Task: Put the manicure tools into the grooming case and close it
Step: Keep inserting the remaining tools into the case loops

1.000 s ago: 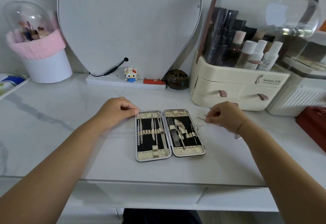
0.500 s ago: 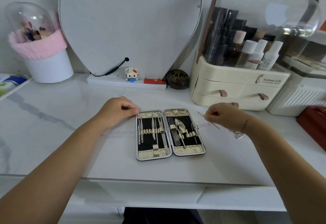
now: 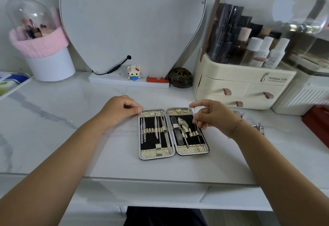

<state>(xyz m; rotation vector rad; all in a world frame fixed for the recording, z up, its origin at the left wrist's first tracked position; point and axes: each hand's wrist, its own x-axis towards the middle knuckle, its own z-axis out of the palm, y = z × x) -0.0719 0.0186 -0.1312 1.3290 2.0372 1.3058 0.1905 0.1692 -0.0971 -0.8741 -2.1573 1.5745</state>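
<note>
Grooming case open flat, metal tools strapped inside; right hand pinching thin tool, left hand curled.

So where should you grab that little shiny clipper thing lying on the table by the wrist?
The nail clipper lies flat on the white table, just right of the right hand, partly hidden behind the wrist. Probably best to come from above and pinch its narrow body by the two long sides, since it lies low and nothing crowds it. Its exact shape is hard to tell.

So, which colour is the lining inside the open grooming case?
Black lining, with gold textured bands; head view.
</note>
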